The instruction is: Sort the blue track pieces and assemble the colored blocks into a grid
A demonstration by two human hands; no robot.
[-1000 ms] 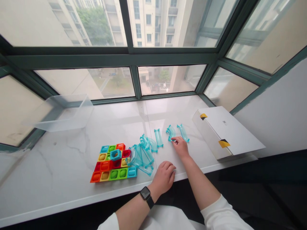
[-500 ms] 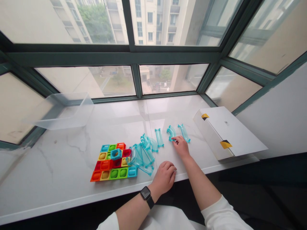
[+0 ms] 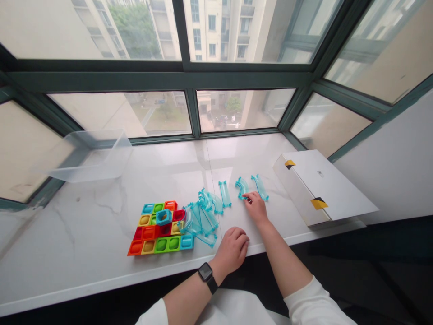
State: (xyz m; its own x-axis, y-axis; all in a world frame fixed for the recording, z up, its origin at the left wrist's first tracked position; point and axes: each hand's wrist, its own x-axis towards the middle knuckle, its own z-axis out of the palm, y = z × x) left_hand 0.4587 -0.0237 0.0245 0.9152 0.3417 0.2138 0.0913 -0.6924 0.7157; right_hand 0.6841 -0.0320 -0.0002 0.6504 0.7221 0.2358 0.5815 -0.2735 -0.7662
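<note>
My right hand (image 3: 256,207) lies on the white marble sill, its fingertips pinched at the near end of a curved clear-blue track piece (image 3: 241,186). A second blue track piece (image 3: 260,187) lies just right of it, and a straight one (image 3: 223,194) to the left. My left hand (image 3: 231,251), with a black watch on the wrist, rests near the sill's front edge with its fingers curled under. Left of it sits a heap of blue track pieces (image 3: 199,217) against a cluster of coloured square blocks (image 3: 158,229).
A white cardboard box (image 3: 321,187) lies at the right end of the sill. A clear plastic tub (image 3: 91,155) stands at the back left by the window. Window frames close off the back and both sides.
The curved track piece under my right fingertips has turned slightly. Both hands stay where they were; the view has shifted a little.
</note>
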